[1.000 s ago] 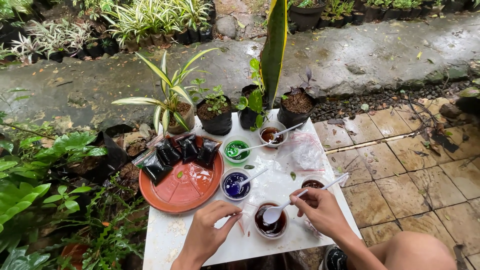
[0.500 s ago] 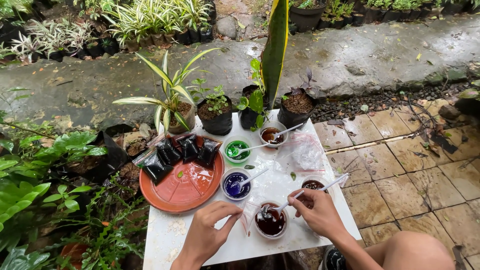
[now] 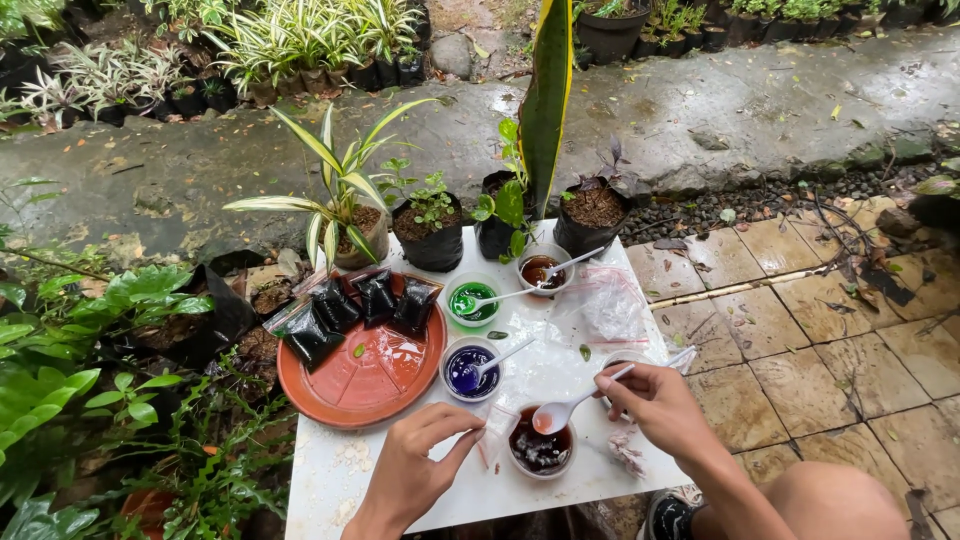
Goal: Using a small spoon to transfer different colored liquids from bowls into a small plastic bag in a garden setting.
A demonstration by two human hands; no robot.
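Note:
My right hand holds a white plastic spoon by its handle; the spoon's bowl carries dark red liquid just above a small clear cup of dark red liquid at the near edge of the white table. My left hand pinches a small clear plastic bag right beside that cup. Further back stand a cup of blue liquid, a cup of green liquid and a cup of brown liquid, each with a white spoon in it.
A round terracotta dish with several small black bags sits on the table's left. A pile of clear plastic bags lies at the right. Potted plants line the table's far edge. Foliage is to the left, wet paving tiles to the right.
My right hand has lifted the spoon out of the dark red cup; its bowl now hangs just above the cup, next to the small bag. My left hand stays put.

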